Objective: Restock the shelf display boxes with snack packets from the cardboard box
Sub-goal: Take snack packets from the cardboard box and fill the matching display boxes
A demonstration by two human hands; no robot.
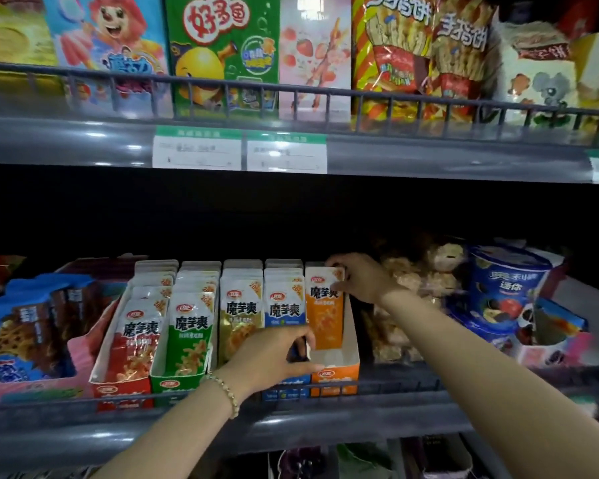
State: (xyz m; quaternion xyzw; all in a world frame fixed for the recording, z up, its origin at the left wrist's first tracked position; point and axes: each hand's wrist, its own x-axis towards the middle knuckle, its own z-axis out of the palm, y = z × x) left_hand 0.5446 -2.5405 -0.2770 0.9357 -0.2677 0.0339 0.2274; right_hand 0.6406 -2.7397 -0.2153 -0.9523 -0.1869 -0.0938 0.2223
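Now the right hand [360,278] pinches the top of an orange packet [324,312], fingers closed on its 1 o'clock corner. That packet stands upright toward the back of the orange display box [336,375] on the lower shelf [395,409]. Touching that box at its 9 o'clock side is the blue display box [284,392]. There the left hand [274,357], a bead bracelet [227,392] on its wrist, curls its fingers round the lower part of the front blue packet [284,309]. Further toward 9 o'clock stand rows of gold packets [239,316], green packets [191,333] and red packets [139,340].
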